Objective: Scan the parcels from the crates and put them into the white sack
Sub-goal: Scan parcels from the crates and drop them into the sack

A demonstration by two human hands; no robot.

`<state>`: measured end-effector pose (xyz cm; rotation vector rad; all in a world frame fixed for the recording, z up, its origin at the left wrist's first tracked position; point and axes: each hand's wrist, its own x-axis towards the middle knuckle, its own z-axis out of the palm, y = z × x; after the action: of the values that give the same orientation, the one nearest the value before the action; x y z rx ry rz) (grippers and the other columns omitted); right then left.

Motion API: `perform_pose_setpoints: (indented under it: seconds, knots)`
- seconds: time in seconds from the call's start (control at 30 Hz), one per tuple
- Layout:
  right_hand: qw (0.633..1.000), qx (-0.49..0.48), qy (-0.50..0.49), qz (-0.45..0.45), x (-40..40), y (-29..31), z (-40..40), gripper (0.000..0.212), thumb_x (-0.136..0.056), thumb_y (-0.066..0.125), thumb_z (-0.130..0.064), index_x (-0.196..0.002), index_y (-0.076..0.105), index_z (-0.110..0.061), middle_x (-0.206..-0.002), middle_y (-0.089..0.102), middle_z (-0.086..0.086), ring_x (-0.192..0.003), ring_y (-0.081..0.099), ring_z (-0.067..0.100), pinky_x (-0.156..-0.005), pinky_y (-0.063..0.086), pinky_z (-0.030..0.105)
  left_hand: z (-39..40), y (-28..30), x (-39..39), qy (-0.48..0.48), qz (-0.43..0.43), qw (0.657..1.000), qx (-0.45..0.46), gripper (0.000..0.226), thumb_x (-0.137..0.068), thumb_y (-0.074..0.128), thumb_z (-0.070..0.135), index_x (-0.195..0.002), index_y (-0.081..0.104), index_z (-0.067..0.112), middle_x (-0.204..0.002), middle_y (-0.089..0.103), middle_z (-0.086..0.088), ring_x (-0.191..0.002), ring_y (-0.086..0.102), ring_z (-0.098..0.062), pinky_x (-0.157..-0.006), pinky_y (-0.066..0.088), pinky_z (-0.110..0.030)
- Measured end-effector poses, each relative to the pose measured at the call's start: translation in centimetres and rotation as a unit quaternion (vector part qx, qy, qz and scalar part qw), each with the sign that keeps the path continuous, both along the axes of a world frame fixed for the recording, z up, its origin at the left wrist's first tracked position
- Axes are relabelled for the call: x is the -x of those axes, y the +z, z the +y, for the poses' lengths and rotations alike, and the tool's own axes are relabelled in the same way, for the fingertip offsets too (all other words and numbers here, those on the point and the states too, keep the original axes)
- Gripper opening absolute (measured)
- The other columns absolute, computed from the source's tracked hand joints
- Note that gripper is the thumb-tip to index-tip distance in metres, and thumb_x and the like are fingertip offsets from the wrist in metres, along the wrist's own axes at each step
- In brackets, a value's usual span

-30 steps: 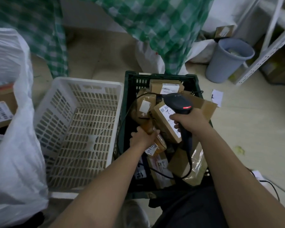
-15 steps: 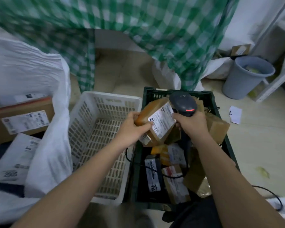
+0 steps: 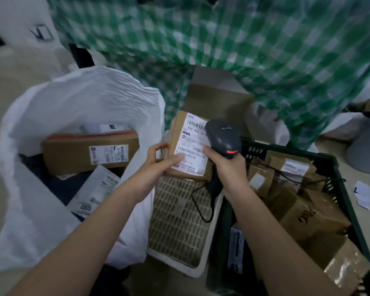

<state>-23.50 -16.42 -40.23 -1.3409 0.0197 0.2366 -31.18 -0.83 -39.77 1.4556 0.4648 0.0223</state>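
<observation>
My left hand (image 3: 158,163) grips a brown cardboard parcel (image 3: 188,146) by its lower left corner, white label facing me, above the white crate (image 3: 179,221). My right hand (image 3: 226,167) holds a dark grey barcode scanner (image 3: 222,137) by its handle, head right over the label's right edge, red light lit. The white sack (image 3: 73,103) stands open at left with a long brown box (image 3: 90,152) and a white mailer (image 3: 94,191) inside. The dark green crate (image 3: 338,189) at right holds several brown parcels.
A green checked cloth (image 3: 244,50) hangs across the back. A grey bin (image 3: 365,146) stands at far right on the floor, with a paper scrap (image 3: 364,195) near it. The scanner cable (image 3: 201,201) loops down over the white crate.
My left hand lifted a parcel out of the green crate and carried it left, over the white crate toward the sack. The scanner followed it. My view swung left, showing the sack's opening.
</observation>
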Motion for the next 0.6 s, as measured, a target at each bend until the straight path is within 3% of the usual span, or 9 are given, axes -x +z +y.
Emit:
perform_pose_setpoints:
  seconds: [0.07, 0.13, 0.2, 0.3, 0.43, 0.5, 0.6]
  knots:
    - [1.000, 0.019, 0.022, 0.003, -0.1, -0.1, 1.0, 0.026, -0.078, 0.079, -0.006, -0.087, 0.066, -0.027, -0.092, 0.071, -0.005, -0.095, 0.069, 0.019, -0.089, 0.055, 0.039, 1.5, 0.2, 0.1, 0.020, 0.023, 0.999, -0.023, 0.070, -0.071, 0.069, 0.062, -0.125, 0.043, 0.026, -0.116, 0.065, 0.002, -0.109, 0.060, -0.012, -0.090, 0.044, -0.028]
    - [0.999, 0.025, 0.046, 0.006, -0.2, -0.3, 1.8, 0.026, -0.078, 0.079, -0.007, -0.089, 0.067, -0.026, -0.094, 0.072, -0.005, -0.093, 0.069, 0.016, -0.087, 0.055, 0.037, 2.9, 0.2, 0.2, 0.050, 0.035, 0.997, -0.051, 0.075, -0.064, 0.067, 0.071, -0.118, 0.047, 0.022, -0.114, 0.064, 0.001, -0.108, 0.062, -0.017, -0.099, 0.048, -0.042]
    - [0.997, 0.036, 0.066, -0.001, -0.3, -0.6, 2.4, 0.025, -0.078, 0.080, -0.008, -0.093, 0.068, -0.024, -0.097, 0.073, -0.003, -0.094, 0.069, 0.015, -0.087, 0.055, 0.037, 4.0, 0.2, 0.5, 0.063, 0.040, 0.994, -0.078, 0.077, -0.062, 0.069, 0.067, -0.120, 0.047, 0.020, -0.115, 0.062, 0.001, -0.105, 0.063, -0.020, -0.097, 0.050, -0.044]
    - [0.994, 0.067, 0.079, -0.015, -0.3, -1.0, 3.2, 0.027, -0.078, 0.079, -0.007, -0.098, 0.068, -0.021, -0.099, 0.073, -0.002, -0.094, 0.070, 0.016, -0.086, 0.056, 0.037, 5.5, 0.0, 0.8, 0.022, 0.071, 0.993, -0.095, 0.090, -0.065, 0.074, 0.059, -0.138, 0.036, 0.021, -0.124, 0.059, 0.001, -0.107, 0.063, -0.021, -0.095, 0.052, -0.044]
    - [0.985, 0.135, 0.095, -0.047, -0.4, -1.9, 4.2, 0.025, -0.076, 0.082, -0.016, -0.096, 0.070, -0.023, -0.096, 0.074, -0.003, -0.094, 0.069, 0.015, -0.086, 0.055, 0.037, 6.7, -1.5, 1.4, -0.005, 0.091, 0.993, -0.079, 0.069, -0.081, 0.073, 0.036, -0.138, 0.036, 0.022, -0.123, 0.061, -0.003, -0.105, 0.065, -0.021, -0.095, 0.053, -0.043]
    - [0.976, 0.194, 0.072, -0.063, -0.4, -2.3, 4.4, 0.015, -0.075, 0.083, -0.024, -0.084, 0.071, -0.021, -0.084, 0.074, -0.002, -0.082, 0.068, 0.014, -0.079, 0.053, 0.034, 7.5, -2.3, 1.5, 0.014, 0.091, 0.994, -0.062, 0.068, -0.081, 0.074, 0.030, -0.137, 0.038, 0.021, -0.122, 0.061, -0.004, -0.105, 0.065, -0.021, -0.095, 0.053, -0.043]
    - [0.967, 0.239, 0.066, -0.057, -0.4, -2.4, 4.1, 0.022, -0.078, 0.080, -0.027, -0.073, 0.067, -0.009, -0.066, 0.065, 0.008, -0.062, 0.060, 0.018, -0.065, 0.046, 0.032, 9.1, -2.7, 1.7, 0.058, 0.059, 0.996, -0.042, 0.065, -0.081, 0.075, 0.027, -0.137, 0.041, 0.020, -0.127, 0.059, -0.003, -0.106, 0.065, -0.020, -0.092, 0.054, -0.042]
